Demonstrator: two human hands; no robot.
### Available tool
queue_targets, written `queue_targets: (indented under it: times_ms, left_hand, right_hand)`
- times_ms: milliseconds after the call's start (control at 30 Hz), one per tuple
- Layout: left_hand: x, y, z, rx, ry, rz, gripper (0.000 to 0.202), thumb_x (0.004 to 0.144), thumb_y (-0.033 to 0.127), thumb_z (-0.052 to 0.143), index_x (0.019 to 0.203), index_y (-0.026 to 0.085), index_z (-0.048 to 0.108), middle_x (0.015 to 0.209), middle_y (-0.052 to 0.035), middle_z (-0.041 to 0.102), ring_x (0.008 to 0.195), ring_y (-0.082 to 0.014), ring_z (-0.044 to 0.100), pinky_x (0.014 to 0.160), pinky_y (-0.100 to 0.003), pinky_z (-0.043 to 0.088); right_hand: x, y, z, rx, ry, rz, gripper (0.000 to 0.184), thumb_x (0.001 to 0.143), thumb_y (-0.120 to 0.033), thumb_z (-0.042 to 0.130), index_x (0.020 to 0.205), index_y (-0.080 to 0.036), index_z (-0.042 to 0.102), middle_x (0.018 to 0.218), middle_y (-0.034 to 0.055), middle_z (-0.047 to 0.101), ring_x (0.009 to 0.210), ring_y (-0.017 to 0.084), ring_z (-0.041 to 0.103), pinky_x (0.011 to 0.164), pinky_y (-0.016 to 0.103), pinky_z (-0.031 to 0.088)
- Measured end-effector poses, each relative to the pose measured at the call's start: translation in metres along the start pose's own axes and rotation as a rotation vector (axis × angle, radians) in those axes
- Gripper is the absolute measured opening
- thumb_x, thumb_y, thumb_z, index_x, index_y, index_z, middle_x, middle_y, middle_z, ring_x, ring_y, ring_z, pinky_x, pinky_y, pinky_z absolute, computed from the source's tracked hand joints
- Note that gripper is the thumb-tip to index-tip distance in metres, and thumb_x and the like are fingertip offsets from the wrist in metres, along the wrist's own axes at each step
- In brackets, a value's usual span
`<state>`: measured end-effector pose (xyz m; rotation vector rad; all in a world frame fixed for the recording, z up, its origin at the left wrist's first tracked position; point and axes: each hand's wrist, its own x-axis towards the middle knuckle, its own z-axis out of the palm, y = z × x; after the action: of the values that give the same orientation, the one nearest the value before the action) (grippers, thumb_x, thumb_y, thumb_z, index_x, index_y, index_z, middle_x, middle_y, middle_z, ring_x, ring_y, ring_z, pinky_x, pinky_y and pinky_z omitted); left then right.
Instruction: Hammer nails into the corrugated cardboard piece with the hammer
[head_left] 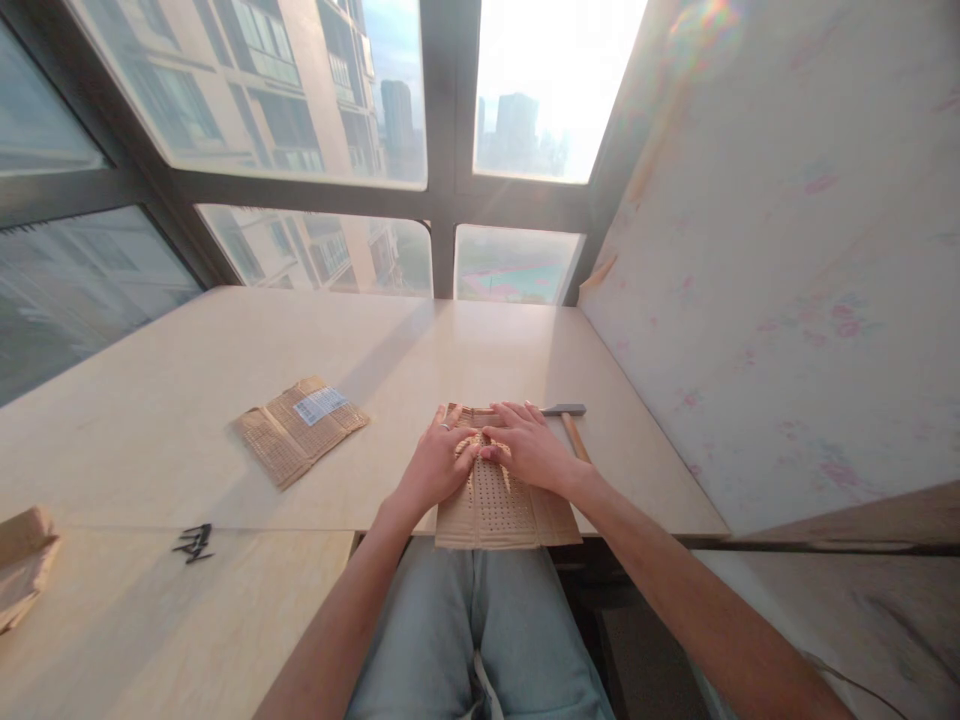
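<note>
A flat piece of brown cardboard (499, 510) with rows of small punched holes lies at the near edge of the pale wooden table (187, 400), overhanging it above my lap. Both hands rest on its far half. My left hand (439, 460), a ring on one finger, has its fingers curled toward the middle. My right hand (529, 445) lies beside it with fingers bent and pressed down, fingertips meeting the left hand's. Whether anything small is pinched between them is hidden. A hammer (571, 425) lies just beyond my right hand, its metal head pointing right.
A second flattened cardboard piece (300, 428) with a white label lies to the left. A small pile of dark nails (195, 543) sits on the lower board at left. Crumpled brown paper (22, 560) is at the far left edge. A wall stands right; windows are ahead.
</note>
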<state>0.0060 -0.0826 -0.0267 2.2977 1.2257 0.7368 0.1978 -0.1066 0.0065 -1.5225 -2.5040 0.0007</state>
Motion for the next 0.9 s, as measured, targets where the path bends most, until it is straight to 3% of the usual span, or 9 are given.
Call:
queue_targets:
  times_ms: [100, 300, 433, 700, 900]
  left_hand:
    - [-0.003, 0.001, -0.004, -0.036, 0.037, -0.005, 0.026, 0.087, 0.028, 0.056, 0.108, 0.021, 0.071, 0.148, -0.0115, 0.047, 0.145, -0.0324, 0.027, 0.114, -0.06, 0.028]
    - [-0.031, -0.001, -0.021, -0.099, 0.149, -0.084, 0.031, 0.089, 0.037, 0.052, 0.109, 0.021, 0.07, 0.144, -0.0108, 0.051, 0.142, -0.0285, 0.034, 0.114, -0.053, 0.032]
    - [-0.07, -0.017, -0.038, -0.105, 0.256, -0.221, 0.033, 0.088, 0.044, 0.053, 0.106, 0.022, 0.07, 0.139, -0.0098, 0.056, 0.138, -0.027, 0.042, 0.114, -0.048, 0.034]
    - [-0.161, -0.071, -0.073, -0.01, 0.527, -0.631, 0.039, 0.082, 0.045, 0.049, 0.103, 0.018, 0.068, 0.127, -0.0137, 0.064, 0.121, -0.0278, 0.058, 0.105, -0.046, 0.045]
    - [-0.218, -0.088, -0.08, 0.106, 0.59, -0.739, 0.035, 0.079, 0.042, 0.047, 0.098, 0.02, 0.067, 0.117, -0.0111, 0.07, 0.116, -0.026, 0.061, 0.101, -0.042, 0.048]
  right_hand:
    - [0.0, 0.002, 0.0, -0.003, -0.035, 0.012, 0.029, 0.096, -0.037, 0.053, 0.111, -0.024, 0.073, 0.149, 0.0159, 0.045, 0.139, 0.033, 0.036, 0.11, 0.059, 0.026]
    - [0.005, 0.005, 0.0, 0.051, -0.004, 0.053, 0.027, 0.095, -0.039, 0.054, 0.105, -0.025, 0.076, 0.148, 0.0153, 0.047, 0.139, 0.032, 0.038, 0.109, 0.061, 0.027]
    - [0.006, 0.007, 0.001, 0.077, 0.048, 0.049, 0.027, 0.095, -0.035, 0.054, 0.105, -0.022, 0.075, 0.146, 0.0173, 0.049, 0.136, 0.03, 0.042, 0.109, 0.058, 0.029]
    - [0.0, 0.02, 0.005, 0.101, 0.098, 0.009, 0.032, 0.094, -0.034, 0.052, 0.116, -0.018, 0.07, 0.144, 0.019, 0.051, 0.135, 0.032, 0.044, 0.11, 0.058, 0.03]
    - [0.002, 0.033, 0.024, 0.063, 0.013, -0.006, 0.036, 0.095, -0.037, 0.048, 0.119, -0.02, 0.068, 0.14, 0.0199, 0.055, 0.132, 0.036, 0.047, 0.106, 0.063, 0.033]
